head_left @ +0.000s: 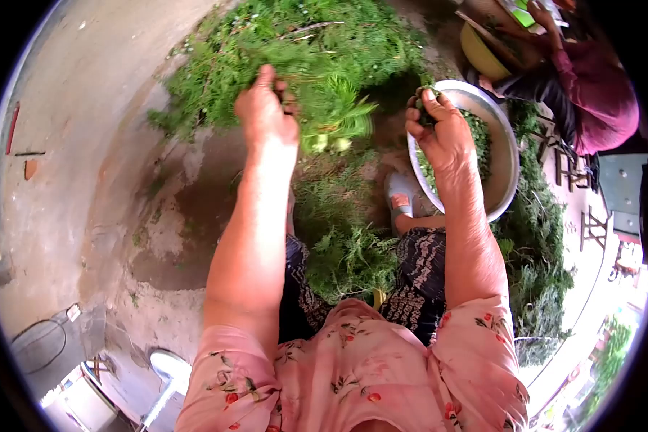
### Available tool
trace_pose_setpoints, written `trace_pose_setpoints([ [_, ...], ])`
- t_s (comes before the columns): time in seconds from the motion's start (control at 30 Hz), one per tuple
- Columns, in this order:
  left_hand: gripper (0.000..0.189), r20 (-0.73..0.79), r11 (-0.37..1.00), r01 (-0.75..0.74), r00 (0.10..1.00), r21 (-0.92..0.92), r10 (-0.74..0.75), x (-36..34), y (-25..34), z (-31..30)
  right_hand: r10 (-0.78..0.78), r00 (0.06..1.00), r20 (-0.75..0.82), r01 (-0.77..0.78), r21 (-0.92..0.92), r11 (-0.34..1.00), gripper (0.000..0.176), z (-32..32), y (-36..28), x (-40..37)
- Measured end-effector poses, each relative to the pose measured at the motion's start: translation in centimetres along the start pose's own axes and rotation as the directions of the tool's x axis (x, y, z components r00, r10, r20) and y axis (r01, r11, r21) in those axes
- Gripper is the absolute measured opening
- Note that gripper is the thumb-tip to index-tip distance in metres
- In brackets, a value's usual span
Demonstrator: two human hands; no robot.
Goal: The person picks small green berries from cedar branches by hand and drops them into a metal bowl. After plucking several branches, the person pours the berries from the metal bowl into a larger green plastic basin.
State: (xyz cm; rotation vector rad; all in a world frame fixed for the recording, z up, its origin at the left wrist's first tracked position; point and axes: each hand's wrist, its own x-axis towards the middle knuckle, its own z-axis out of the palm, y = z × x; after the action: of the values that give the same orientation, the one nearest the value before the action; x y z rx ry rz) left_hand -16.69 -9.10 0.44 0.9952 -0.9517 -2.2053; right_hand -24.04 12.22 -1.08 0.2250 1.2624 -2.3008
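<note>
My left hand (265, 109) grips a bunch of feathery green herb stalks (331, 115), their pale cut ends hanging down toward me. My right hand (439, 126) is closed on a small tuft of picked greens, held over the rim of a metal bowl (507, 155) that has chopped or picked greens lying inside. A big heap of the same greens (295, 36) lies on the ground beyond my left hand. More greens (345, 245) lie between my knees.
Another person in a magenta top (597, 86) sits at the upper right beside a yellow bowl (479, 54). Discarded greens (540, 259) pile up to the right of the metal bowl. Bare concrete floor (93, 144) stretches to the left. My sandalled foot (399, 201) rests by the bowl.
</note>
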Motion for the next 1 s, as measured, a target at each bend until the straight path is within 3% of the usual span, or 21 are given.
trace_pose_setpoints([
  [0.1, 0.015, -0.018, 0.999, -0.014, 1.0, -0.034, 0.014, 0.1, 0.2, 0.7, -0.115, 0.974, -0.195, 0.117, -0.002, 0.993, 0.016, -2.9, -2.1, 0.5],
  [0.17, 0.019, 0.018, 1.0, 0.02, 1.0, -0.023, -0.019, 0.2, -0.2, 0.7, -0.074, 0.884, -0.461, 0.171, 0.172, 0.97, 0.019, -5.0, -3.1, 1.6],
  [0.2, 0.019, 0.028, 0.997, 0.059, 0.998, -0.04, -0.058, 0.3, -0.3, 0.6, 0.022, 0.938, -0.346, 0.043, 0.178, 0.983, 0.025, -8.1, -4.3, 2.3],
  [0.23, 0.019, 0.037, 0.994, 0.099, 0.995, -0.055, -0.097, 0.4, -0.4, 0.5, -0.077, 0.914, -0.398, 0.121, 0.086, 0.989, 0.031, -8.1, -4.8, 1.8],
  [0.3, 0.019, 0.03, 0.994, 0.109, 0.994, -0.024, -0.109, 0.3, -0.5, 0.5, -0.149, 0.85, -0.506, 0.244, 0.127, 0.961, 0.036, -9.4, -5.7, 2.0],
  [0.4, 0.019, 0.001, 0.985, 0.168, 0.986, 0.033, -0.168, 0.1, -0.6, 0.9, -0.187, 0.74, -0.646, 0.302, 0.071, 0.951, 0.043, -11.2, -7.0, 1.7],
  [0.47, 0.017, 0.071, 0.992, 0.124, 0.989, 0.037, -0.127, -0.4, -0.4, 1.2, -0.174, 0.707, -0.685, 0.301, 0.069, 0.951, 0.045, -14.9, -7.4, 3.0],
  [0.5, 0.017, 0.069, 0.991, 0.127, 0.989, 0.043, -0.13, -0.6, -0.3, 1.3, -0.405, 0.681, -0.61, 0.179, -0.398, 0.9, 0.044, -19.2, -7.2, 4.4],
  [0.57, 0.017, 0.051, 0.986, 0.148, 0.987, 0.078, -0.152, -0.8, -0.3, 1.6, -0.575, 0.69, -0.44, 0.034, -0.774, 0.632, 0.043, -19.5, -7.2, 3.3],
  [0.6, 0.017, 0.05, 0.986, 0.148, 0.987, 0.081, -0.153, -0.8, -0.5, 1.6, -0.702, 0.67, -0.243, -0.215, -0.968, 0.13, 0.041, -15.1, -7.9, 0.3],
  [0.63, 0.016, 0.072, 0.985, 0.161, 0.984, 0.055, -0.164, -0.8, -0.7, 1.5, -0.705, 0.709, -0.009, -0.415, -0.814, -0.406, 0.038, -12.7, -8.2, -1.3],
  [0.7, 0.015, 0.119, 0.993, 0.113, 0.986, 0.03, -0.116, -1.6, -0.7, 1.7, -0.774, 0.607, -0.181, -0.534, -0.814, -0.229, 0.032, -13.6, -8.6, -0.3],
  [0.73, 0.014, 0.128, 0.993, 0.117, 0.985, 0.022, -0.119, -1.8, -0.8, 1.8, -0.766, 0.599, -0.235, -0.555, -0.811, -0.185, 0.03, -13.3, -8.7, -0.2],
  [0.77, 0.014, 0.138, 0.993, 0.118, 0.983, 0.016, -0.119, -1.8, -0.9, 1.8, -0.806, 0.54, -0.242, -0.459, -0.887, -0.042, 0.028, -14.4, -8.7, 0.1],
  [0.8, 0.013, 0.183, 0.99, 0.141, 0.974, -0.022, -0.134, -1.7, -1.0, 1.7, -0.833, 0.476, -0.284, -0.17, -0.958, 0.229, 0.026, -14.8, -8.5, 0.5],
  [0.83, 0.013, 0.181, 0.991, 0.13, 0.976, -0.02, -0.124, -1.7, -1.1, 1.8, -0.82, 0.429, -0.38, 0.237, -0.828, 0.508, 0.024, -15.0, -8.4, 1.3],
  [0.87, 0.013, 0.184, 0.993, 0.114, 0.977, -0.011, -0.11, -1.9, -1.1, 1.9, -0.793, 0.434, -0.427, 0.434, -0.673, 0.599, 0.022, -15.4, -8.2, 1.8],
  [0.9, 0.013, 0.189, 0.995, 0.101, 0.977, -0.003, -0.099, -2.1, -1.0, 2.0, -0.755, 0.402, -0.518, 0.352, -0.674, 0.65, 0.023, -13.1, -8.3, 1.4],
  [0.93, 0.013, 0.21, 0.997, 0.077, 0.975, 0.012, -0.077, -2.1, -1.1, 1.9, -0.754, 0.407, -0.515, 0.358, -0.67, 0.65, 0.023, -11.6, -8.2, 0.8],
  [1.0, 0.014, 0.207, 0.998, 0.012, 0.978, 0.065, -0.025, -2.1, -1.2, 2.1, -0.7, 0.701, -0.137, 0.367, -0.773, 0.518, 0.025, -8.9, -7.3, -0.6],
])
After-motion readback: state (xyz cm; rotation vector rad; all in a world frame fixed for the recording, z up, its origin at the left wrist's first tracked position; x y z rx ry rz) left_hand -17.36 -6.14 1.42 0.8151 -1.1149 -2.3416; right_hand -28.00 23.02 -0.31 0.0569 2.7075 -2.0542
